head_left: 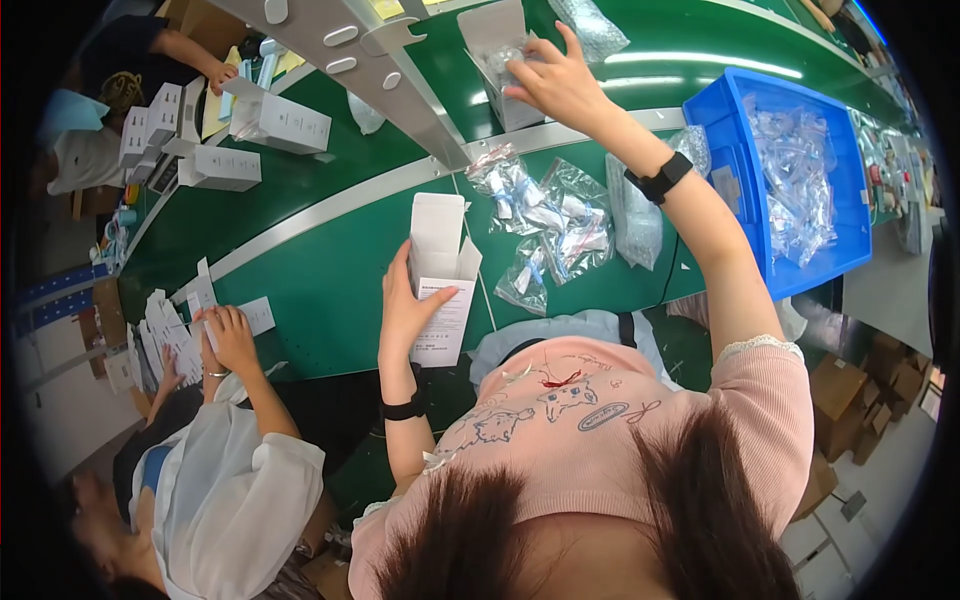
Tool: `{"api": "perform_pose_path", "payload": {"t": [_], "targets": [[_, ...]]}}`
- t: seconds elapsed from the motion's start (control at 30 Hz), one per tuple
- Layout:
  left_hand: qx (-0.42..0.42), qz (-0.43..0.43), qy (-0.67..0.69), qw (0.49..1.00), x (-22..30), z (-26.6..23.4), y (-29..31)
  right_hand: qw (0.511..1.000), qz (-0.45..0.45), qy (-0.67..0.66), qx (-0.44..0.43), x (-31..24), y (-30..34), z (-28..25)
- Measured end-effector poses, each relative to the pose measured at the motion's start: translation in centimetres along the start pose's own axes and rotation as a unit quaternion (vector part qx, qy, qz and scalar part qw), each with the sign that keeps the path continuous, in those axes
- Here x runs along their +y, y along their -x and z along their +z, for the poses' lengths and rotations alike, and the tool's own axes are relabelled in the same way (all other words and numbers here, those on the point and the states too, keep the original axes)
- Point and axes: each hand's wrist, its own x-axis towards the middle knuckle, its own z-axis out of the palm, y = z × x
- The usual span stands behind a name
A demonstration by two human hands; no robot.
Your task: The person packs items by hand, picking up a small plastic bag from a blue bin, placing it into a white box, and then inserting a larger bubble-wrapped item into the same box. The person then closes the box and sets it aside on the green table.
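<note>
My left hand (402, 318) is closed round a white carton (440, 325) with printed text on its side, thumb across the front; its top flaps stand open. My right hand (562, 85) reaches across the bench, fingers spread, over the mouth of a second open white carton (513, 108). Clear bubble wrap (503, 62) shows at that mouth, by the fingertips. Beside the second carton lies a bubble-wrapped pack (592, 28). Several clear bags with white and blue parts (575, 222) lie between my arms, next to a longer bubble-wrapped pack (636, 215).
A blue bin (740, 120) full of clear bags stands at the right. A metal post (375, 85) rises from the green bench (330, 225). To the left, a co-worker's hands (228, 338) handle white cartons. Across the bench another person's hand (220, 75) is near open cartons (285, 122).
</note>
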Motion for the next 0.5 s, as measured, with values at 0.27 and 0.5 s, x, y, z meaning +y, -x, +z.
{"api": "perform_pose_path", "payload": {"t": [0.27,0.5], "targets": [[0.081,0.035,0.173,0.981,3.9,-0.2,-0.9,0.959,0.202,-0.114,0.163,2.5,3.3,-2.0],[0.154,0.189,0.043,0.969,6.1,-1.4,-1.4,0.838,0.429,-0.183,-0.284,1.9,19.1,3.4]]}}
